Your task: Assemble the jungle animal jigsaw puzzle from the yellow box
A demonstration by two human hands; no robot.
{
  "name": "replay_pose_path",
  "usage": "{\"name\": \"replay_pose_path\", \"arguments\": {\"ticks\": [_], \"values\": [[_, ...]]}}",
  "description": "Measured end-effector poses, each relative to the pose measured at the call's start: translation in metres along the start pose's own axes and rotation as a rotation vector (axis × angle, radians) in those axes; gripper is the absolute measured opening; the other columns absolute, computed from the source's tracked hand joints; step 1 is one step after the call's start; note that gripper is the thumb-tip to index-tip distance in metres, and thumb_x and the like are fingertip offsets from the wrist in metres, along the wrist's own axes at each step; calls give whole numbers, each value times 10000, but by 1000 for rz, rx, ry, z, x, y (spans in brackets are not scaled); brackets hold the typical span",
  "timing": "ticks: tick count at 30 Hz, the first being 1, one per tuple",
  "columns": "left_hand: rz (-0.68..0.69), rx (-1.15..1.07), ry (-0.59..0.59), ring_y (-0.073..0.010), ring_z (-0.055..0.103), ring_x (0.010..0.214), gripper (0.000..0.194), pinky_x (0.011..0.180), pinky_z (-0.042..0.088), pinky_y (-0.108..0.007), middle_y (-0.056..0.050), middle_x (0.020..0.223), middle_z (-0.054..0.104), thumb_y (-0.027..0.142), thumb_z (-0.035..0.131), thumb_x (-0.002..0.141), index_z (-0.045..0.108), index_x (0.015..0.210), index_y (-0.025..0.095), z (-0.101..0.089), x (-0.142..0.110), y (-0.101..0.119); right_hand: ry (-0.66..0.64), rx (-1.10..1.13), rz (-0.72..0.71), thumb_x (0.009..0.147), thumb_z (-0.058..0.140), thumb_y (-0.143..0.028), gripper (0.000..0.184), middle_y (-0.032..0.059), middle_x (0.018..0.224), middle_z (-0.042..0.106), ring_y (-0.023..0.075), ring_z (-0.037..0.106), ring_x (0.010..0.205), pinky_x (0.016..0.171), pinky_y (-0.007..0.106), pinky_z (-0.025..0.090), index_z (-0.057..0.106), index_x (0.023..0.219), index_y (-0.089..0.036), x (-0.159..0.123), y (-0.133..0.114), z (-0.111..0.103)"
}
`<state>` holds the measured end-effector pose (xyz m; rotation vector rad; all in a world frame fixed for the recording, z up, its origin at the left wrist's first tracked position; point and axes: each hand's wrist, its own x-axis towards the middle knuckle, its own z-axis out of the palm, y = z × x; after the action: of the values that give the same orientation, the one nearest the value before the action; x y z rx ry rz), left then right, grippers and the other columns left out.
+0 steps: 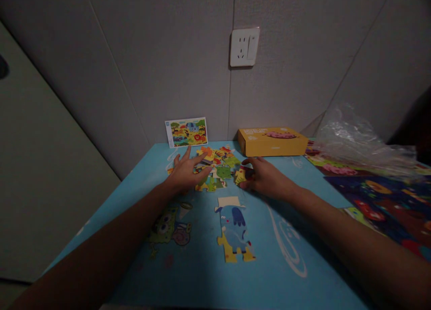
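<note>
My left hand (pixel 186 172) lies with its fingers spread at the left side of a heap of colourful jigsaw pieces (pixel 222 172). My right hand (pixel 266 178) curls at the heap's right side, thumb and fingers around a yellowish puzzle piece (pixel 240 176). Whether more than one piece is in that grip is hard to see. Nearer to me, joined pieces form a blue elephant (pixel 233 224) with yellow ground under it. A picture card (pixel 188 133) with a jungle scene leans on the wall behind the heap.
A yellow box (pixel 274 143) stands by the wall under a socket (pixel 244 47). Clear plastic wrap (pixel 360 139) and dark printed sheets (pixel 380 202) lie at the right. The blue tabletop (pixel 198 278) bears printed cartoon figures, including one (pixel 164 227) below my left hand.
</note>
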<state>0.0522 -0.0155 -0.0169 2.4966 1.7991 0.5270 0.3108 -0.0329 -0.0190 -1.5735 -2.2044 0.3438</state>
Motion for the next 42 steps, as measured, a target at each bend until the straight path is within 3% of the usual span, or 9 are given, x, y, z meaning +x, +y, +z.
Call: {"name": "replay_pose_path", "arguments": {"ticks": [6,11,17,22,25,29,33,36,42], "values": [[28,-17,10,-349,187,1450,587,1123,167,-615,-111,1479,439,522,459,901,446,1430,269,1,0,-1,141,19,-263,785,697,-291,468,120,1100,479,233,559,937,843,386,494,559,1211,-158,12,5,15],[84,-58,-10,-359,164,1453,602,1127,162,-610,-117,1484,430,513,477,893,438,1435,254,-2,-2,1,194,-5,-265,796,699,-328,475,128,1104,485,245,561,968,845,383,498,559,1214,-152,26,9,24],[303,-100,-111,-382,74,1461,659,1137,111,-602,-143,1532,338,515,515,884,384,1466,234,-3,-6,1,199,-107,-246,805,686,-400,581,178,1125,585,334,541,1088,939,481,453,519,1269,-94,26,7,23],[456,-141,-192,-377,-14,1463,730,1129,77,-619,-178,1548,283,555,517,885,312,1496,212,-2,-8,0,268,27,-461,797,670,-500,738,168,1315,507,311,477,1231,1022,471,410,400,1402,-177,19,-3,19],[500,-158,-211,-386,-49,1457,780,1118,74,-639,-209,1566,198,590,499,882,278,1506,178,-2,-9,1,250,45,-538,801,651,-526,663,163,1300,514,305,493,1214,1013,462,420,487,1340,-177,17,-8,19],[517,-167,-257,-376,-103,1449,838,1119,36,-646,-190,1557,243,614,505,867,217,1523,179,-3,-9,4,234,41,-544,811,631,-502,604,166,1212,554,290,539,1136,962,435,456,551,1285,-137,15,-12,19],[475,-155,-263,-366,-111,1450,947,1139,27,-614,-158,1596,105,624,530,843,68,1544,186,-1,-9,6,245,24,-486,794,626,-428,572,176,1228,547,281,545,1115,963,410,447,571,1262,-103,16,-13,18],[337,-136,-171,-342,-63,1464,955,1151,78,-587,-115,1610,20,554,529,861,-59,1538,225,5,-5,1,253,-53,-341,780,610,-389,553,183,1172,587,298,544,1078,933,426,441,576,1237,-81,17,-10,18],[-53,-74,-80,-367,32,1466,979,1126,97,-628,-189,1555,262,543,533,839,-33,1534,150,16,4,-15,62,-156,-189,808,560,-411,408,141,1001,659,274,568,930,853,404,425,642,1074,-113,20,-2,20]]}}
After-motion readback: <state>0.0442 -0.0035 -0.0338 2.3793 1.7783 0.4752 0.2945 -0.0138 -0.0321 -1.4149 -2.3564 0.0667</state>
